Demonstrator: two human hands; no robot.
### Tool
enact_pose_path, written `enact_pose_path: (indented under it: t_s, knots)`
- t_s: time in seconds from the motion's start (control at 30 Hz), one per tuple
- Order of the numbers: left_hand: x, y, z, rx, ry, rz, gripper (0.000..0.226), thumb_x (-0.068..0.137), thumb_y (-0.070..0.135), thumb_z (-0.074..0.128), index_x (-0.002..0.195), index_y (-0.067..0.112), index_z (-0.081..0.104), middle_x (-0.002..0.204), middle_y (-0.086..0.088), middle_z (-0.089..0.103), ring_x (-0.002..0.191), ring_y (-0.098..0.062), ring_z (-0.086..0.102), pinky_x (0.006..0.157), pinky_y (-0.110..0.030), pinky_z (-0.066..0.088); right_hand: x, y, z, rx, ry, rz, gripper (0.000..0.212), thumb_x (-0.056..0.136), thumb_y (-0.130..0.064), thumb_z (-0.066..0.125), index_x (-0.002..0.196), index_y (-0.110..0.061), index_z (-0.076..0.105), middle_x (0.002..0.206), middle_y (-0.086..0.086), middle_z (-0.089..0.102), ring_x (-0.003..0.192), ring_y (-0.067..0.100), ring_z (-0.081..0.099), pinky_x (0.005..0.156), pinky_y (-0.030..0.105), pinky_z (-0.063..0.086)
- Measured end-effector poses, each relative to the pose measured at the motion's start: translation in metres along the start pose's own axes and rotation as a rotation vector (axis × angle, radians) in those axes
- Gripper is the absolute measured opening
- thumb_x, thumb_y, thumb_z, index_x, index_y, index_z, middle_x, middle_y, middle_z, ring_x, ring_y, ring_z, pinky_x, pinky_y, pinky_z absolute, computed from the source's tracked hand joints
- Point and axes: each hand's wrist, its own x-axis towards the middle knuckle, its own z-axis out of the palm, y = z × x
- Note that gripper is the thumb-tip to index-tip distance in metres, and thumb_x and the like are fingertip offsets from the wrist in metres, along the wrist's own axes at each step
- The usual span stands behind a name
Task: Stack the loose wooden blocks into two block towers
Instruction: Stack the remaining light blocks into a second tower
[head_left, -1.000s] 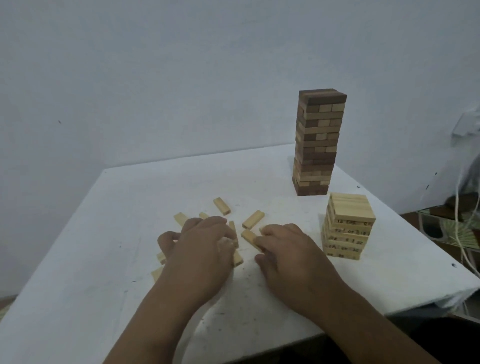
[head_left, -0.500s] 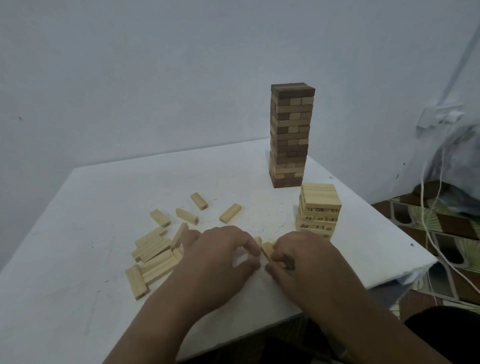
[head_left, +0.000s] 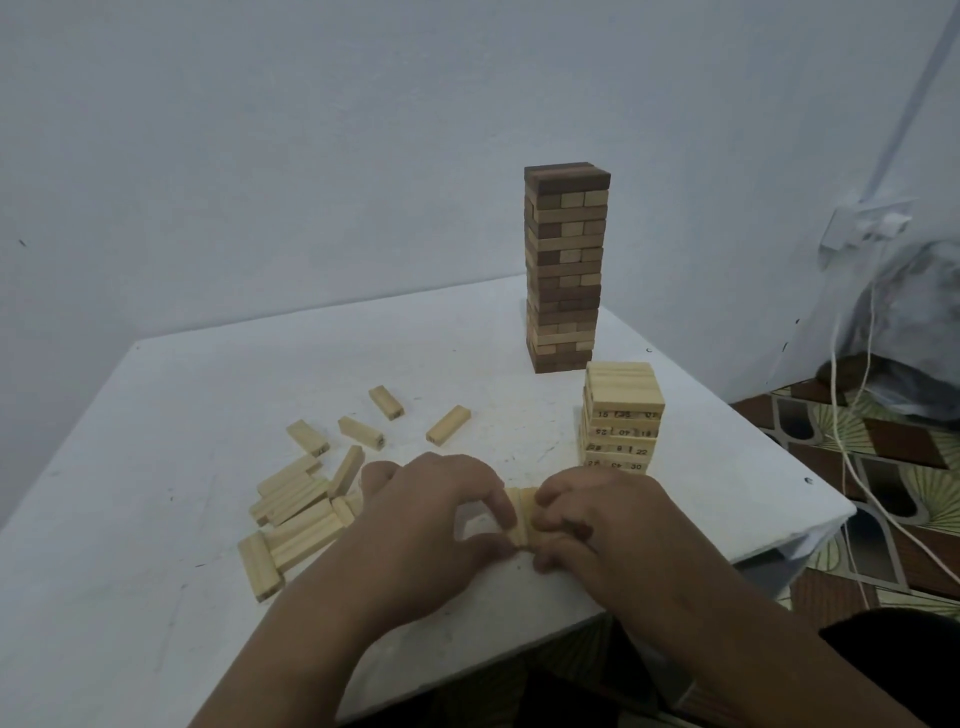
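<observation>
A tall tower of dark and light blocks (head_left: 565, 270) stands at the table's far right. In front of it is a short tower of pale numbered blocks (head_left: 621, 418). Near the front edge, my left hand (head_left: 423, 525) and my right hand (head_left: 608, 519) press from both sides on a small row of pale blocks (head_left: 522, 514) held between the fingertips. How many blocks are in that row is hidden by the fingers. Several loose pale blocks (head_left: 298, 501) lie scattered to the left of my hands.
The white table (head_left: 182, 405) ends in a right-hand edge just past the short tower and a front edge under my forearms. White cables (head_left: 852, 467) hang beside the table over a patterned floor. A wall is close behind.
Both hands have drawn back toward the front edge and closed together on a few blocks. The camera has turned, so the loose pile now shows at the left.
</observation>
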Motion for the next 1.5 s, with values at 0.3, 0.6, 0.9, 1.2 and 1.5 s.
enact_pose_path:
  t_s: [0.3, 0.6, 0.9, 1.2, 1.5]
  knots:
    - [-0.001, -0.002, -0.001, 0.044, -0.063, 0.006, 0.032, 0.08, 0.058, 0.066, 0.109, 0.046, 0.058, 0.132, 0.035, 0.045, 0.13, 0.003, 0.029, 0.112, -0.045, 0.022, 0.002, 0.013, 0.01, 0.081, 0.066, -0.012, 0.012, 0.077, -0.04, 0.074, 0.089, -0.035, 0.074, 0.128, -0.024, 0.05, 0.096, -0.008, 0.041, 0.083, 0.014, 0.035]
    - [0.002, 0.006, 0.005, 0.08, -0.003, 0.084, 0.017, 0.081, 0.051, 0.067, 0.091, 0.043, 0.055, 0.116, 0.029, 0.059, 0.117, 0.003, 0.042, 0.103, -0.04, 0.027, 0.001, 0.014, 0.007, 0.152, 0.052, -0.038, 0.028, 0.082, -0.028, 0.072, 0.097, -0.042, 0.051, 0.087, -0.026, 0.049, 0.084, -0.004, 0.047, 0.064, 0.013, 0.033]
    - [0.005, 0.015, -0.001, -0.146, 0.314, 0.212, 0.041, 0.082, 0.028, 0.074, 0.111, 0.044, 0.05, 0.124, 0.031, 0.051, 0.113, 0.003, 0.046, 0.086, -0.005, 0.036, -0.008, 0.005, -0.023, 0.222, 0.37, -0.121, 0.04, 0.077, -0.03, 0.074, 0.102, -0.047, 0.047, 0.103, -0.029, 0.054, 0.091, -0.004, 0.053, 0.072, 0.015, 0.045]
    - [0.042, 0.054, 0.003, -0.242, 0.37, 0.253, 0.066, 0.092, 0.024, 0.063, 0.128, 0.059, 0.02, 0.127, 0.045, 0.025, 0.126, 0.013, 0.031, 0.105, -0.023, 0.032, -0.006, 0.024, -0.054, 0.184, 0.502, -0.036, 0.063, 0.083, -0.022, 0.071, 0.119, -0.055, 0.032, 0.116, -0.018, 0.048, 0.094, -0.007, 0.046, 0.07, 0.0, 0.041]
    - [0.067, 0.078, 0.01, -0.287, 0.268, 0.187, 0.071, 0.094, 0.039, 0.048, 0.128, 0.068, -0.007, 0.14, 0.034, 0.03, 0.133, 0.003, 0.022, 0.106, -0.027, 0.013, 0.005, 0.055, -0.062, 0.216, 0.466, 0.035, 0.07, 0.087, -0.026, 0.067, 0.135, -0.049, 0.021, 0.137, -0.015, 0.042, 0.118, 0.001, 0.041, 0.071, 0.002, 0.036]
